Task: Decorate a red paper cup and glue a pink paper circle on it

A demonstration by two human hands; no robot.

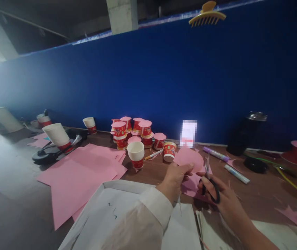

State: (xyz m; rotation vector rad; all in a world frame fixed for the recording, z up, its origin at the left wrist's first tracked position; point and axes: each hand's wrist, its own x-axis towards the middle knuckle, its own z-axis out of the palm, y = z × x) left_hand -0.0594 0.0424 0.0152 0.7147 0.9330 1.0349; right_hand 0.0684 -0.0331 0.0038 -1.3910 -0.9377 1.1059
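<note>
My left hand [176,178] pinches the lower edge of a pink paper circle [190,158], which is held up off the table. Through the handles of a pair of scissors [214,194] go the fingers of my right hand [220,192]. The blades point upward, close beside the circle's right edge. Below both hands lies another piece of pink paper [194,187] on the table. Just left of the circle, a red patterned paper cup [169,152] sits against its edge in view.
Several red cups topped with pink discs [145,129] are stacked by the blue partition [112,76]. Pink sheets [83,173] lie left, near a white paper cup [135,152]. Markers [236,173], a dark bottle [238,133] and a white box lid [117,199] surround my hands.
</note>
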